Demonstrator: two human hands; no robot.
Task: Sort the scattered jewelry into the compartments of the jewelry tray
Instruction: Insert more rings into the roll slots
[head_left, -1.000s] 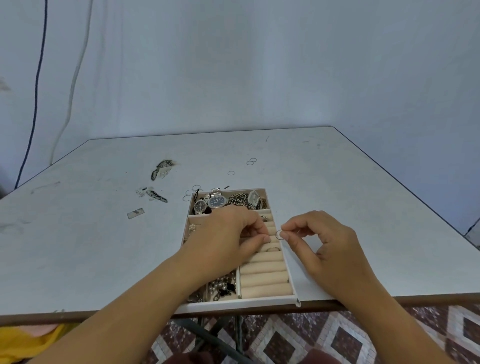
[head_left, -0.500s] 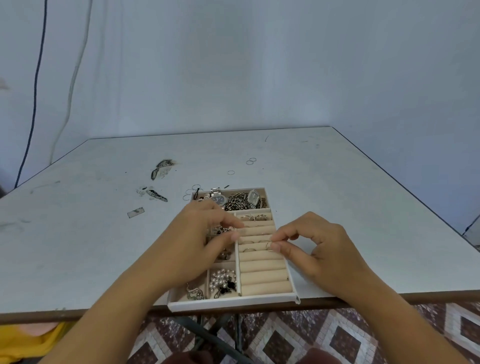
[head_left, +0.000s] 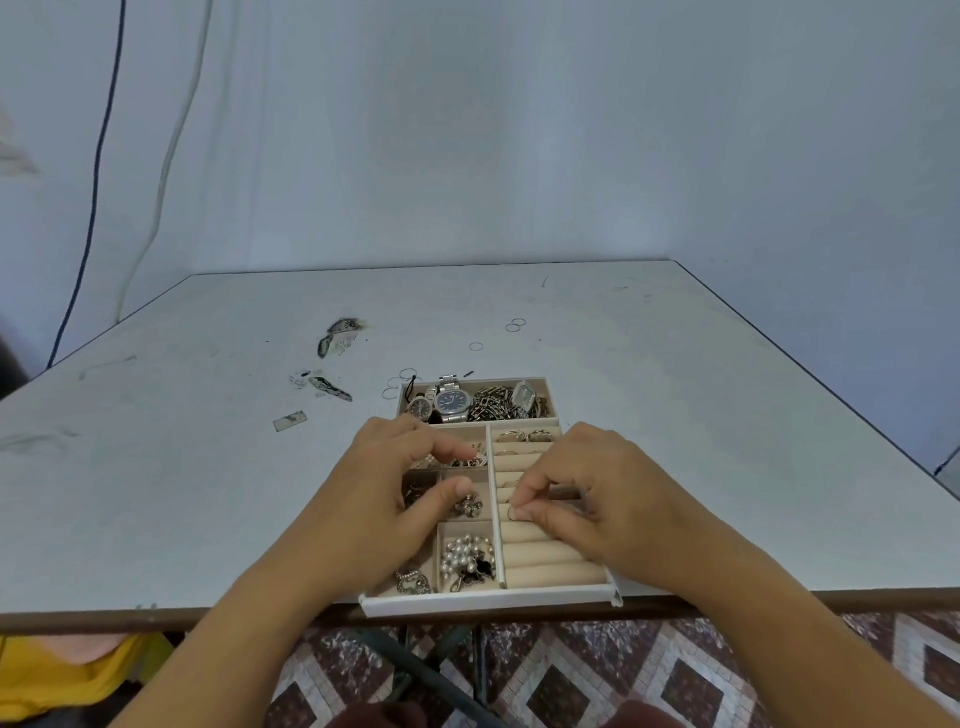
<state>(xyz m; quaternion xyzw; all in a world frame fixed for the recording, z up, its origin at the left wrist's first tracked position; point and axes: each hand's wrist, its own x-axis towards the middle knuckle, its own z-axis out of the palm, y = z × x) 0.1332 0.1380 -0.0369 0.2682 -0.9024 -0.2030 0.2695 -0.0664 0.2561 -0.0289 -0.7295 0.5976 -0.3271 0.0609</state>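
Observation:
A white jewelry tray lies at the table's near edge. Its back compartment holds watches and chain bracelets. Beige ring rolls fill the right column, with rings in the far rows. My right hand pinches a thin ring between thumb and forefinger over the rolls' left end. Over the tray's left compartments my left hand hovers with loosely curled fingers, holding nothing. A pearl piece sits in a front compartment. Loose thin rings lie on the table beyond the tray.
The grey table has scuffed patches and debris at the left, plus a small rectangular scrap. More thin rings lie by the tray's far-left corner. A patterned tile floor shows below the table's near edge.
My right hand carried the ring from the tray's right edge leftward onto the ring rolls. My left hand drew back from the rolls to the left compartments.

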